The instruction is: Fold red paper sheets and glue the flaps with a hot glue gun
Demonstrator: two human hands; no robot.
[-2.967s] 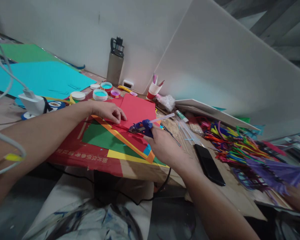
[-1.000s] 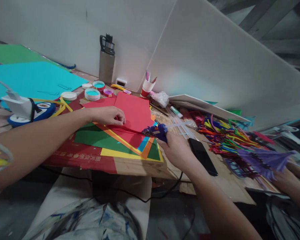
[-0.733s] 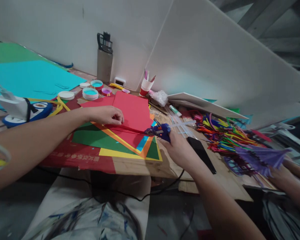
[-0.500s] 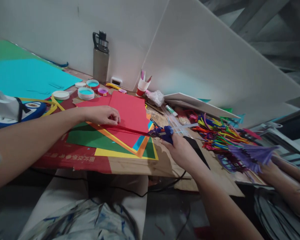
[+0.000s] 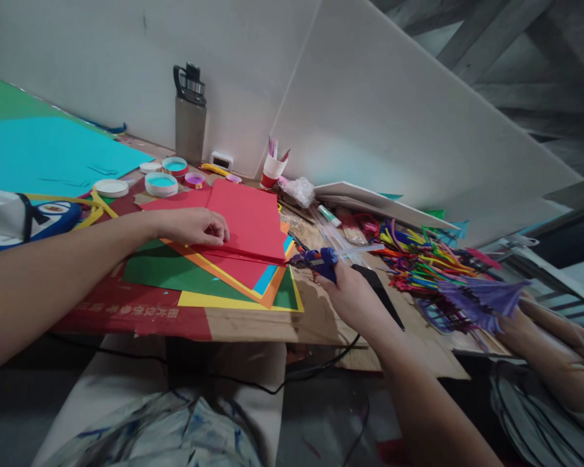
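My left hand (image 5: 194, 227) rests on a red sheet of card (image 5: 250, 217), its fingers curled at the card's near edge. In my right hand (image 5: 353, 292) is a blue hot glue gun (image 5: 316, 261), and a clear glue stick (image 5: 363, 249) shows behind it. The gun's nozzle is by the right end of the red card's near edge; whether it touches, I cannot tell. Below the red card lie sheets of orange, blue, yellow and green paper (image 5: 148, 267), fanned out over one another.
Open pots (image 5: 160, 188), a dark bottle (image 5: 189, 123) and a paper cup of pens (image 5: 273, 170) stand toward the wall. Colourful pipe cleaners (image 5: 423, 259) lie to the right, where another person's hand (image 5: 513, 327) holds a purple pleated piece (image 5: 481, 298). A black cord (image 5: 253, 384) hangs below the table edge.
The whole view has shifted slightly. Both hands, the red card and the glue gun keep nearly the same positions relative to one another.
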